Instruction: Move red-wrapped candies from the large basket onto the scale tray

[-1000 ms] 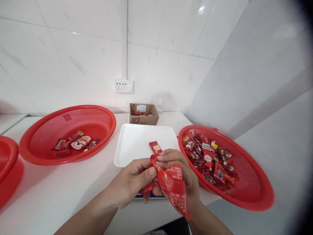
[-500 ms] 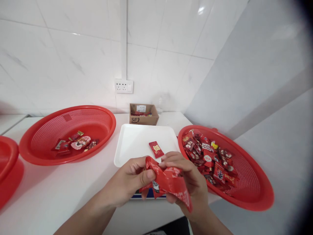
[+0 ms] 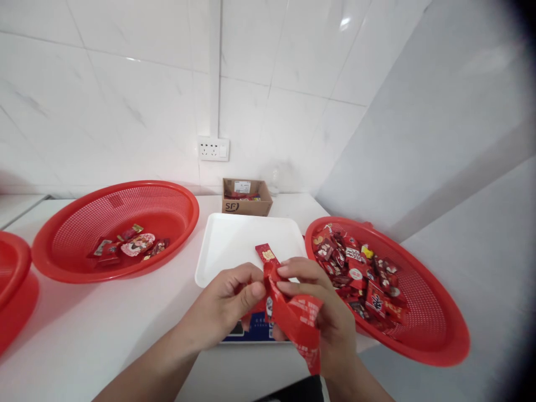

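Both my hands hold a crumpled red plastic bag [image 3: 298, 322] with white print, just above the near edge of a white tray [image 3: 234, 245]. My left hand [image 3: 226, 307] pinches the bag's top edge from the left. My right hand [image 3: 324, 312] grips it from the right, fingers curled over the top. A small red candy packet [image 3: 265, 253] lies on the tray just behind my fingers. Under my hands a blue and white flat object [image 3: 255, 334] shows partly.
A red mesh basket [image 3: 422, 329] full of red wrapped candies [image 3: 360, 273] sits at the right. Another red basket [image 3: 117, 212] at the left holds a few packets [image 3: 129, 245]. A third red basket [image 3: 12, 279] is at the far left edge. A small cardboard box [image 3: 246, 196] stands against the tiled wall.
My hands have kept working the red bag, shifting it slightly; its hanging end now droops lower on the right side. The baskets and tray have not moved.
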Motion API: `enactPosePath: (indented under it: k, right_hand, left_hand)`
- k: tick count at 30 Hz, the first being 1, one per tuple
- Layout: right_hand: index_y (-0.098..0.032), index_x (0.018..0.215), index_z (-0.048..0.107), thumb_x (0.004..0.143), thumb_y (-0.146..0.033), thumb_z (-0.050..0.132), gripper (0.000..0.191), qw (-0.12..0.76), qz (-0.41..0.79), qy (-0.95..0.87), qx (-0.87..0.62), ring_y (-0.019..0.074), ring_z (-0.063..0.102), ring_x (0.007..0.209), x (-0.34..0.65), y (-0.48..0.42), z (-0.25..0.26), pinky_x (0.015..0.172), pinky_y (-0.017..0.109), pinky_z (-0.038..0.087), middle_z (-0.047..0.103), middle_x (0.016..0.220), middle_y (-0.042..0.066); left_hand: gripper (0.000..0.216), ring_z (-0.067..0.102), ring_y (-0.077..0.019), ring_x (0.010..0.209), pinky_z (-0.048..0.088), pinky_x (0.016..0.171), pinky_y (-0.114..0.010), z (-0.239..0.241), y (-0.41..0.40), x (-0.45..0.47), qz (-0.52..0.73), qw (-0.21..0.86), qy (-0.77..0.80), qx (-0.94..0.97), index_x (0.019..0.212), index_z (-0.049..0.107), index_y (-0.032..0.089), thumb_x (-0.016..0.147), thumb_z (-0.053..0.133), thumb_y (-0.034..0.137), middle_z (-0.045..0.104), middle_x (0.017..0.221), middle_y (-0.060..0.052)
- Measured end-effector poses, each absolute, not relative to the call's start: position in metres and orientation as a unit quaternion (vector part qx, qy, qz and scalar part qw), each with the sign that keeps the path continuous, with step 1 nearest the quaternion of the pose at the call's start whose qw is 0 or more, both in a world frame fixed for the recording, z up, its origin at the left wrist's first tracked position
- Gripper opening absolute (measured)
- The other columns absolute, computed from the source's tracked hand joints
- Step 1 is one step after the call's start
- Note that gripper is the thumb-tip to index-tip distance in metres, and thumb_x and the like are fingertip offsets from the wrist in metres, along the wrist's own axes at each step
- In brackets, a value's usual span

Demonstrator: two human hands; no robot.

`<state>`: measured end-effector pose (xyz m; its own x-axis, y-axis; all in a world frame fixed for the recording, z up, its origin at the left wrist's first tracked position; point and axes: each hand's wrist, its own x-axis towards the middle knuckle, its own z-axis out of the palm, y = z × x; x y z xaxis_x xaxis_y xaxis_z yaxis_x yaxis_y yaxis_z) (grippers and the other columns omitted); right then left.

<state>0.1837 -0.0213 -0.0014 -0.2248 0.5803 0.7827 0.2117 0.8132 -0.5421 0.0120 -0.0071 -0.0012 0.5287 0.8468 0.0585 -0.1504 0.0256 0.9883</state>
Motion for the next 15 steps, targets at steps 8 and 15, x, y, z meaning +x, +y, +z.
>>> enactPosePath:
  k: [8, 15]
  right_hand:
    - [-0.037, 0.139, 0.042, 0.085, -0.002, 0.049, 0.065, 0.496, 0.075, -0.824, -0.263, 0.0220, 0.048, 0.125, 0.1897, -0.0175, -0.0091, 0.103, 0.041, 0.046, 0.050, 0.133, 0.005]
    - [-0.034, 0.148, 0.024, 0.087, 0.000, 0.039, 0.071, 0.451, 0.201, -0.827, -0.270, 0.0173, 0.029, 0.141, 0.1936, -0.0226, -0.0095, 0.115, 0.041, 0.032, 0.036, 0.152, -0.003]
  left_hand:
    - [0.058, 0.027, -0.0086, 0.052, 0.021, 0.048, -0.023, -0.0023, -0.0039, 0.0078, 0.369, 0.635, 0.300, 0.609, 0.070, 0.053, 0.016, 0.076, 0.048, 0.073, 0.037, 0.058, 0.006]
    - [0.048, 0.019, -0.0050, 0.045, 0.012, 0.041, -0.020, -0.0099, -0.0038, 0.0099, 0.370, 0.745, 0.276, 0.482, 0.079, 0.058, 0.016, 0.070, 0.067, 0.062, 0.033, 0.055, 0.008]
